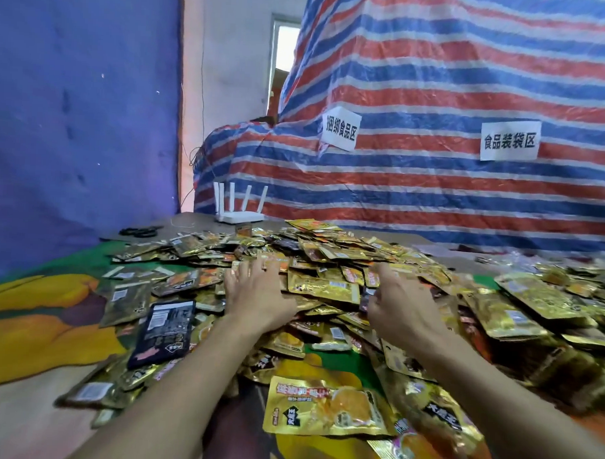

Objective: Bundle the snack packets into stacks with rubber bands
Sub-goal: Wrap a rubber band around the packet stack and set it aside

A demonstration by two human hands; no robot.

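Observation:
A wide heap of gold foil snack packets (324, 264) covers the middle and right of the table. My left hand (257, 293) lies flat on the heap with its fingers stretched forward. My right hand (399, 301) rests on the packets a little to the right, fingers loosely bent over them; whether it grips one is hidden. A gold packet with an orange picture (325, 407) lies alone at the near edge. A dark blue packet (164, 327) lies to the left of my left forearm. A dark clump that may be rubber bands (140, 231) lies at the back left.
A white router with several antennas (240, 210) stands at the table's back edge. Behind it hangs a red, white and blue striped tarp (436, 96) with two paper signs. A blue sheet (79, 111) covers the left wall. The cloth (34, 309) at left is green and yellow.

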